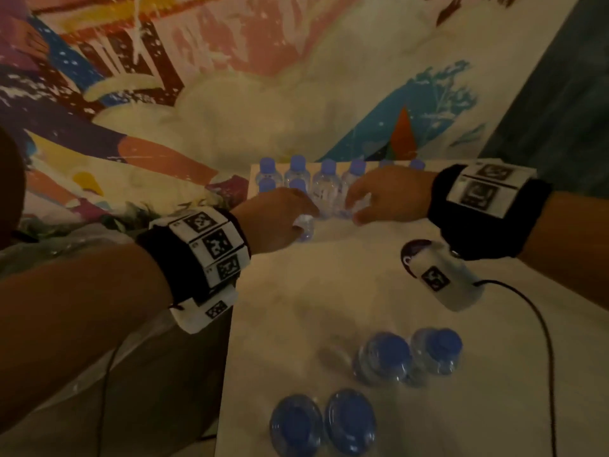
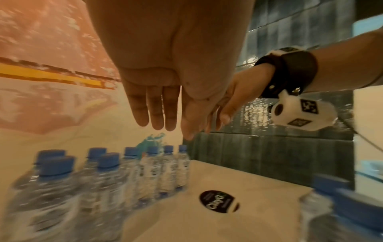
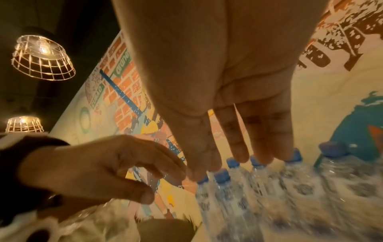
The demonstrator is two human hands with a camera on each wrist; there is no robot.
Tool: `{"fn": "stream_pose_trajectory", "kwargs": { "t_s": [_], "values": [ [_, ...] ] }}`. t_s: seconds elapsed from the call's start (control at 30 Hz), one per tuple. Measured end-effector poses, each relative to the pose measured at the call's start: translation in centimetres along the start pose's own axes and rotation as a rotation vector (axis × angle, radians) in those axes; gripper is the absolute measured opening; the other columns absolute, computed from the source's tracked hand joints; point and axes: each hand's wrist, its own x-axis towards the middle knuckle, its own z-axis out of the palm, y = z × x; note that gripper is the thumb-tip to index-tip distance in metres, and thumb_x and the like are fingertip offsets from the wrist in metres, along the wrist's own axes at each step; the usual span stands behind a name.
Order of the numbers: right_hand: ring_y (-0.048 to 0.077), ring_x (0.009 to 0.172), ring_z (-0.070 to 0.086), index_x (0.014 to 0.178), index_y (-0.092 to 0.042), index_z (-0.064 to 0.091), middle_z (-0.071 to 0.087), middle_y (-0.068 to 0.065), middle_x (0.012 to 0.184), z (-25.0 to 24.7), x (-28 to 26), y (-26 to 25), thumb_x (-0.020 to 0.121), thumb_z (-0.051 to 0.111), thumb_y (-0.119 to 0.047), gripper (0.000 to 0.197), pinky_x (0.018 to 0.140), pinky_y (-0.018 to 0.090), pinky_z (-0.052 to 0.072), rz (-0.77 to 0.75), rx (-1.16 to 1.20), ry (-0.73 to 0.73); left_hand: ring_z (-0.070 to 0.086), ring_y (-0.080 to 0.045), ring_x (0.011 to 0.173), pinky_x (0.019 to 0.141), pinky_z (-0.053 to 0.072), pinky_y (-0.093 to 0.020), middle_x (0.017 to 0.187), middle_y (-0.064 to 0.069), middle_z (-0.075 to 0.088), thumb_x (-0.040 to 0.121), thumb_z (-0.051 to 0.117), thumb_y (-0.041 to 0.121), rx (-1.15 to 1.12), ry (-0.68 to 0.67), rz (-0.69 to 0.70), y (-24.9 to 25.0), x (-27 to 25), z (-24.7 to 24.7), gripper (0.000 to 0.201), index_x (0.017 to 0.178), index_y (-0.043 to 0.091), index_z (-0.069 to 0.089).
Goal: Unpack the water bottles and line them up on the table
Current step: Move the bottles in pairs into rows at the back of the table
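Nearest on the desk (image 1: 296,291), four bottles (image 1: 382,356) stand loose, caps up, well apart from both hands. These are small, filled, thin-walled plastic: probably light but slick and easily dented, best taken round the body below the cap. Farther out, the left hand (image 1: 275,219) and right hand (image 1: 385,197) reach side by side over the far row (image 1: 326,179) at the desk's back edge. The wrist views show each grip apart, fingers straight and holding nothing, the tips just above the blue caps. Behind rises a painted wall (image 1: 296,77).
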Motion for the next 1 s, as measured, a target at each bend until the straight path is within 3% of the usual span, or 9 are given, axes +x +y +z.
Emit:
{"fn": "stream_pose_trajectory", "kwargs": {
  "t_s": [0.2, 0.37, 0.5, 0.6, 0.7, 0.8, 0.93, 1.0],
  "values": [
    [0.017, 0.108, 0.053, 0.123, -0.019, 0.055, 0.055, 0.004, 0.131, 4.8, -7.8, -0.1, 0.087, 0.061, -0.035, 0.04, 0.098, 0.029, 0.04, 0.068, 0.011, -0.279, 0.042, -0.021, 0.129, 0.106, 0.031, -0.03, 0.141, -0.003, 0.046, 0.089, 0.057, 0.022, 0.073, -0.146, 0.247, 6.4, -1.9, 1.7, 0.044, 0.132, 0.022, 0.046],
    [0.021, 0.117, 0.053, 0.125, -0.02, 0.053, 0.056, 0.005, 0.131, 7.8, -11.6, 0.0, 0.087, 0.061, -0.035, 0.041, 0.101, 0.031, 0.043, 0.15, -0.004, -0.379, 0.043, -0.023, 0.126, 0.097, 0.026, -0.021, 0.139, -0.007, 0.048, 0.088, 0.059, 0.024, 0.136, -0.281, 0.385, 10.2, -2.2, 3.9, 0.05, 0.135, 0.019, 0.043],
    [0.026, 0.112, 0.055, 0.126, -0.018, 0.05, 0.058, 0.009, 0.125, 10.2, -12.5, 0.2, 0.084, 0.063, -0.033, 0.046, 0.094, 0.033, 0.045, 0.208, -0.013, -0.362, 0.051, -0.026, 0.119, 0.099, 0.036, -0.028, 0.132, -0.01, 0.055, 0.085, 0.062, 0.024, 0.161, -0.411, 0.435, 12.5, -1.9, 6.1, 0.048, 0.13, 0.015, 0.049],
    [0.028, 0.108, 0.055, 0.125, -0.015, 0.047, 0.057, 0.012, 0.122, 11.5, -12.6, 0.3, 0.087, 0.06, -0.031, 0.044, 0.086, 0.033, 0.044, 0.249, 0.031, -0.316, 0.054, -0.027, 0.114, 0.092, 0.041, -0.031, 0.125, -0.013, 0.059, 0.084, 0.063, 0.02, 0.204, -0.496, 0.43, 13.4, -1.6, 7.6, 0.044, 0.126, 0.011, 0.051],
    [0.022, 0.081, 0.053, 0.114, -0.012, 0.047, 0.06, 0.009, 0.105, 12.4, -12.4, 0.7, 0.088, 0.056, -0.039, 0.038, 0.072, 0.029, 0.043, 0.269, 0.041, -0.281, 0.057, -0.025, 0.1, 0.074, 0.035, -0.026, 0.115, -0.012, 0.063, 0.083, 0.064, 0.021, 0.264, -0.48, 0.439, 13.7, -1.1, 8.3, 0.037, 0.117, 0.009, 0.058],
    [0.011, 0.057, 0.038, 0.09, -0.017, 0.038, 0.045, 0.0, 0.073, 12.5, -11.8, 1.4, 0.088, 0.056, -0.041, 0.03, 0.052, 0.022, 0.031, 0.281, 0.068, -0.22, 0.055, -0.021, 0.086, 0.072, 0.034, -0.025, 0.108, -0.013, 0.067, 0.083, 0.062, 0.019, 0.278, -0.45, 0.466, 13.6, -0.2, 8.0, 0.03, 0.11, 0.006, 0.061],
    [0.02, 0.069, 0.047, 0.083, -0.017, 0.039, 0.05, 0.003, 0.077, 11.9, -10.4, 3.0, 0.086, 0.056, -0.032, 0.023, 0.06, 0.028, 0.038, 0.216, 0.06, -0.198, 0.061, -0.029, 0.098, 0.082, 0.045, -0.028, 0.108, -0.014, 0.068, 0.085, 0.056, 0.016, 0.24, -0.4, 0.444, 12.6, 1.3, 7.1, 0.026, 0.106, 0.003, 0.064],
    [0.024, 0.076, 0.048, 0.085, -0.017, 0.04, 0.051, 0.005, 0.085, 11.2, -9.4, 3.9, 0.087, 0.055, -0.028, 0.019, 0.066, 0.032, 0.04, 0.159, 0.061, -0.217, 0.06, -0.028, 0.103, 0.086, 0.043, -0.026, 0.113, -0.013, 0.067, 0.086, 0.055, 0.018, 0.225, -0.382, 0.403, 11.6, 2.2, 6.5, 0.028, 0.109, 0.005, 0.063]
  ]
}}
